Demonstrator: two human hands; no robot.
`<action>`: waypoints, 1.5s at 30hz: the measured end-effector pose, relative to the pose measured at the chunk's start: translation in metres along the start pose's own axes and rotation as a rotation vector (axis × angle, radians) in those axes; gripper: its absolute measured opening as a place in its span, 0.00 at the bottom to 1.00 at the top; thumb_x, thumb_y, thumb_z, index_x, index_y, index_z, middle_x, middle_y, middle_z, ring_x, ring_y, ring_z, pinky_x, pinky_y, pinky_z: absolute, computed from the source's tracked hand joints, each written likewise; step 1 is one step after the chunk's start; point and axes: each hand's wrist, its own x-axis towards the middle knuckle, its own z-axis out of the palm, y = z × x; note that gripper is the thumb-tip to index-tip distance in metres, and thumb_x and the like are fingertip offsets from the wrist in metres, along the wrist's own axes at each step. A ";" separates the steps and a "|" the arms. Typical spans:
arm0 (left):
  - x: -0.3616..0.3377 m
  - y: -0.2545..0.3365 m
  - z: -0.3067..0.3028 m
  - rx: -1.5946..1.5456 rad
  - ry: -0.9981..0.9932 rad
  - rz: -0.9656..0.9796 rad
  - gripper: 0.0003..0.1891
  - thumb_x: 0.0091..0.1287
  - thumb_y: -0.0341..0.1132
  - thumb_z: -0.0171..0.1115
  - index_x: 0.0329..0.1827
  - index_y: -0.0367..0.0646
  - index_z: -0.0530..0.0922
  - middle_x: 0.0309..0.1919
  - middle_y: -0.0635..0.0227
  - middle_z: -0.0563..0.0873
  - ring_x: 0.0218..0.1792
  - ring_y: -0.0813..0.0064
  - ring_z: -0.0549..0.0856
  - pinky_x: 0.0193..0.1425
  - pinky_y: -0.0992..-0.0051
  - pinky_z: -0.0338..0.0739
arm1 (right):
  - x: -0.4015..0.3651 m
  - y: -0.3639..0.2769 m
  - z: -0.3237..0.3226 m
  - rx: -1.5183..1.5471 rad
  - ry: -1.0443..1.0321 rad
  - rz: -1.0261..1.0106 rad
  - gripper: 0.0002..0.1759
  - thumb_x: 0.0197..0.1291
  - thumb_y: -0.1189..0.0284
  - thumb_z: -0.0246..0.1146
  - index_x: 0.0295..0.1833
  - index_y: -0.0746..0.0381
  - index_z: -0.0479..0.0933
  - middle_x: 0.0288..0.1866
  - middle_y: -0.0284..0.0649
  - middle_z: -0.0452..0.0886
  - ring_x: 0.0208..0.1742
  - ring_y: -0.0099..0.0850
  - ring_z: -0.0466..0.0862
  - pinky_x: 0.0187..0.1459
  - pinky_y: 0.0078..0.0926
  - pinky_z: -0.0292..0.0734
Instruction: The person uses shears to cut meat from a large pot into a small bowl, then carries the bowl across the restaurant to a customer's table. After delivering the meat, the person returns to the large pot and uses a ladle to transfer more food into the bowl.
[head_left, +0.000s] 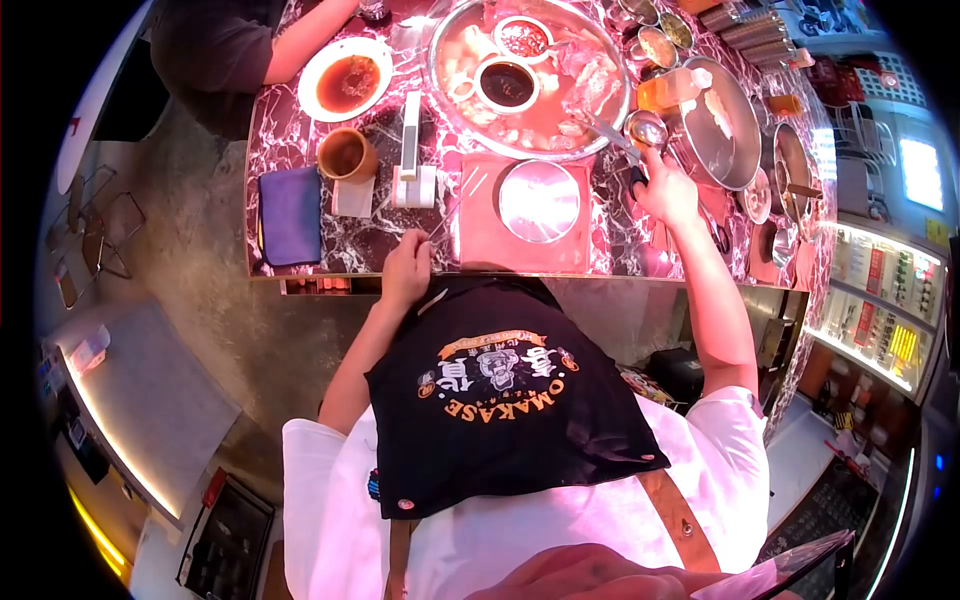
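My left hand (407, 268) is at the table's front edge, its fingers curled round what looks like a thin stick (456, 208) that slants over a reddish mat (480, 240). My right hand (668, 190) reaches over the table, fingers closed beside a round metal ladle bowl (646, 129); what it grips is hidden. A black handle (637, 181) and a metal blade (612, 136) lie against its left side. Ahead is a large pan (438, 95) of food in broth, with a dark sauce bowl (507, 85) and a red sauce bowl (523, 39). A shiny round plate (539, 201) rests on the mat.
Left on the table are a soup bowl (349, 80), a brown cup (347, 156), a dark folded cloth (290, 216) and a white stand (413, 186). A large metal pan (735, 160) stands right. Another person's arm (310, 42) rests at the upper left.
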 end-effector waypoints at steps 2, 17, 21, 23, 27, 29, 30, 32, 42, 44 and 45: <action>0.001 0.005 -0.007 0.021 0.044 -0.016 0.07 0.71 0.31 0.54 0.48 0.40 0.75 0.30 0.54 0.85 0.35 0.52 0.87 0.39 0.62 0.79 | 0.016 -0.014 0.006 -0.123 0.070 -0.010 0.28 0.53 0.66 0.62 0.62 0.56 0.70 0.51 0.55 0.81 0.50 0.50 0.84 0.51 0.47 0.80; 0.019 0.031 0.033 -0.038 0.081 -0.070 0.06 0.70 0.30 0.55 0.46 0.39 0.76 0.29 0.57 0.85 0.32 0.60 0.87 0.37 0.67 0.79 | 0.067 0.054 0.039 0.301 -0.082 -0.037 0.28 0.53 0.68 0.67 0.62 0.59 0.76 0.53 0.54 0.83 0.57 0.48 0.82 0.58 0.40 0.76; 0.027 0.033 0.033 -0.039 0.047 -0.100 0.06 0.70 0.30 0.55 0.46 0.39 0.76 0.28 0.58 0.85 0.31 0.61 0.87 0.36 0.68 0.79 | 0.068 0.075 0.070 0.591 -0.030 -0.038 0.25 0.57 0.70 0.68 0.61 0.61 0.76 0.46 0.49 0.86 0.47 0.39 0.86 0.52 0.33 0.78; 0.034 0.027 0.035 -0.052 0.027 -0.087 0.07 0.70 0.31 0.55 0.46 0.39 0.76 0.28 0.58 0.85 0.30 0.61 0.87 0.36 0.68 0.79 | 0.065 0.073 0.070 0.707 -0.092 0.031 0.23 0.58 0.73 0.67 0.61 0.63 0.76 0.45 0.45 0.85 0.45 0.35 0.85 0.50 0.29 0.77; 0.049 0.037 0.040 -0.048 0.022 -0.114 0.07 0.71 0.31 0.55 0.47 0.39 0.76 0.29 0.58 0.86 0.31 0.62 0.87 0.37 0.69 0.79 | 0.071 0.081 0.091 1.221 -0.264 0.151 0.20 0.68 0.79 0.56 0.65 0.62 0.73 0.45 0.36 0.84 0.41 0.22 0.82 0.39 0.18 0.75; 0.061 0.045 0.049 -0.157 0.015 -0.124 0.08 0.70 0.32 0.55 0.47 0.39 0.77 0.30 0.55 0.86 0.34 0.58 0.87 0.40 0.67 0.79 | 0.063 0.070 0.059 1.209 -0.361 0.253 0.20 0.70 0.79 0.53 0.66 0.62 0.71 0.42 0.36 0.83 0.34 0.19 0.79 0.30 0.14 0.70; 0.069 0.055 0.052 -0.158 0.015 -0.128 0.08 0.70 0.32 0.55 0.47 0.39 0.77 0.30 0.55 0.86 0.34 0.58 0.87 0.40 0.67 0.79 | 0.066 0.073 0.062 1.314 -0.370 0.288 0.20 0.70 0.78 0.53 0.66 0.63 0.72 0.40 0.35 0.83 0.31 0.20 0.77 0.28 0.14 0.69; 0.090 0.080 0.060 -0.035 0.021 -0.006 0.10 0.69 0.35 0.55 0.47 0.39 0.78 0.32 0.51 0.85 0.37 0.52 0.86 0.42 0.63 0.79 | 0.067 0.076 0.063 1.443 -0.398 0.323 0.18 0.70 0.76 0.55 0.64 0.63 0.72 0.35 0.35 0.81 0.28 0.21 0.76 0.24 0.15 0.67; 0.250 0.080 0.147 0.213 -0.037 0.047 0.12 0.64 0.38 0.55 0.38 0.43 0.85 0.38 0.50 0.86 0.44 0.51 0.86 0.47 0.56 0.79 | 0.058 0.087 0.068 1.359 -0.361 0.260 0.18 0.68 0.79 0.55 0.63 0.66 0.71 0.37 0.37 0.82 0.27 0.21 0.76 0.22 0.15 0.66; 0.283 0.052 0.182 0.464 -0.344 0.065 0.12 0.63 0.37 0.55 0.35 0.41 0.86 0.38 0.51 0.87 0.43 0.53 0.86 0.46 0.57 0.79 | 0.054 0.088 0.071 1.300 -0.347 0.283 0.19 0.67 0.80 0.56 0.63 0.64 0.71 0.37 0.37 0.82 0.27 0.20 0.75 0.23 0.13 0.65; 0.281 0.053 0.187 0.460 -0.344 0.061 0.12 0.63 0.37 0.55 0.35 0.41 0.86 0.38 0.51 0.87 0.43 0.53 0.86 0.46 0.57 0.79 | 0.052 0.089 0.075 1.295 -0.338 0.276 0.19 0.67 0.80 0.57 0.63 0.63 0.72 0.37 0.35 0.82 0.26 0.18 0.74 0.23 0.14 0.64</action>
